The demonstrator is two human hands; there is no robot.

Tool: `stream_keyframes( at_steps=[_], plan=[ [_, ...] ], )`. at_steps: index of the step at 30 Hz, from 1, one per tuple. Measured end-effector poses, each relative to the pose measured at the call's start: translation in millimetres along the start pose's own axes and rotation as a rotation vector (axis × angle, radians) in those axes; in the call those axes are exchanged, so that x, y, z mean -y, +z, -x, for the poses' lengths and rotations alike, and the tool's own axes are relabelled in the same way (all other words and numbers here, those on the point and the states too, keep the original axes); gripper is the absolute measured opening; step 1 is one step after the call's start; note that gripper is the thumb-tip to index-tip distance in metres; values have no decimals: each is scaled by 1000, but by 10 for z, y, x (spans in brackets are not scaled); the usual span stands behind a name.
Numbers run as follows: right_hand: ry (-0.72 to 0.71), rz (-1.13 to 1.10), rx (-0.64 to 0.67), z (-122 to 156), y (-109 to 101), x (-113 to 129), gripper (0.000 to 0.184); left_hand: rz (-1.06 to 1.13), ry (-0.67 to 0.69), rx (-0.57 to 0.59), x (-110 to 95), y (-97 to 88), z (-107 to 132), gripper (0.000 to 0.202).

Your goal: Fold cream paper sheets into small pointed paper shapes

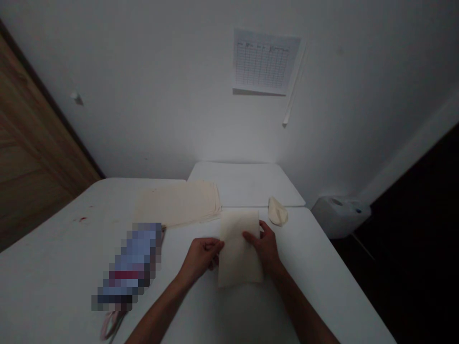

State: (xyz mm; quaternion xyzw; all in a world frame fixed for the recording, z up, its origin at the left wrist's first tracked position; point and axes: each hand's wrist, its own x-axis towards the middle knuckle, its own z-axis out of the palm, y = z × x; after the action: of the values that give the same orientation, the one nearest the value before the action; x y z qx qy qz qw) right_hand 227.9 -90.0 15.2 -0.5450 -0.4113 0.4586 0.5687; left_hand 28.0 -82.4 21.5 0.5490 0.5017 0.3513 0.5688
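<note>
In front of me, a cream sheet of paper point(238, 260), seemingly folded or stacked, is held between both hands above the white table. My left hand point(205, 252) pinches its left edge with thumb and fingertips. On the right side, my right hand point(264, 242) grips the sheet, thumb on top and fingers behind it. A small folded cream piece point(277, 212) lies just beyond my right hand. Farther left rests a stack of larger cream sheets point(179, 203). Whether the held piece is one layer or several, I cannot tell.
The white table point(186, 306) meets the wall, with a second white panel point(247, 184) at its back. A blurred phone-like object point(134, 263) with a strap lies left. A printed chart point(265, 62) hangs above. A white container point(340, 215) stands beyond the right edge.
</note>
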Motion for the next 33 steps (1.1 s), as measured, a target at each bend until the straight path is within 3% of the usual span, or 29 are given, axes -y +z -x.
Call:
stream_keyframes(
  at_steps=[14,23,33],
  plan=[
    [52,-66,6,-133,-185,33,74,42,63,-43,-60,-142,11,40],
    [108,-66,109,-167,-217,-50,57,70,52,-87,13,-164,-36,39],
    [99,-27,137,-176,-238,-94,47,117,64,-92,82,-214,-80,41]
  ],
)
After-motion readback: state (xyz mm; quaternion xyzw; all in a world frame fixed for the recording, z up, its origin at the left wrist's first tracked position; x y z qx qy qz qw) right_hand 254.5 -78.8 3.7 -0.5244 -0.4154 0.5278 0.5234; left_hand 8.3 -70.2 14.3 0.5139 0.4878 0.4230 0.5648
